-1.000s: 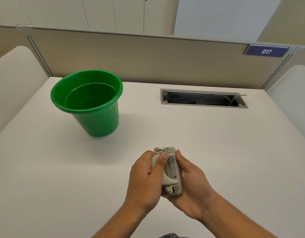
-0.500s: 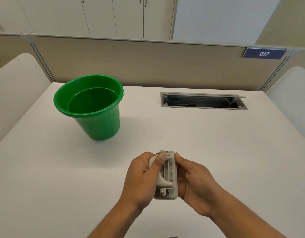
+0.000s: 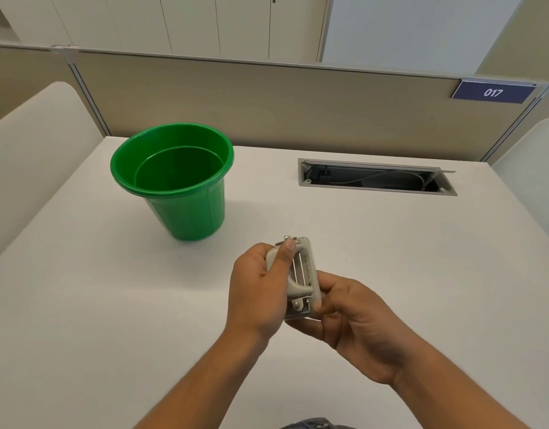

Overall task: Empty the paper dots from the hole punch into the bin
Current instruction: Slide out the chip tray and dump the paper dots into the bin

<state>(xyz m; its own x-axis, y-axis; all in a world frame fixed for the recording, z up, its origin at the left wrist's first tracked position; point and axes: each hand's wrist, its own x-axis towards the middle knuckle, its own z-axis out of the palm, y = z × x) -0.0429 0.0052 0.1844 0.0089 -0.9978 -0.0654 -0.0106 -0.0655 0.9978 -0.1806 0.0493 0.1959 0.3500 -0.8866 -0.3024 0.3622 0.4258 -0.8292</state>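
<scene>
Since a second ago the right hand [image 3: 356,317] has slid from cupping the side of the hole punch [image 3: 299,278] down to its near end, where the fingertips [image 3: 318,306] now pinch the lower corner, probably feeling for the edge of the base cover that holds the paper dots. Meanwhile the left hand [image 3: 257,289] stays wrapped around the punch's left side, closed on it, with the thumb laid along the top toward the far end; that grip likely steadies the body so the other hand can pry. Both hands hold the punch lengthwise, lifted a little above the white surface [image 3: 81,305], its handle side turned up toward the camera, so the underside and its cover are hidden and no dots can be seen. Well apart, to the far left, the green bin [image 3: 177,193] stands upright with its mouth open, and nothing shows inside it. By my reading the emptying has not begun: the punch sits nowhere near the bin, so opening the cover here risks scattering dots on the surface. Behind, a cable slot [image 3: 377,178] lies open in the surface.
</scene>
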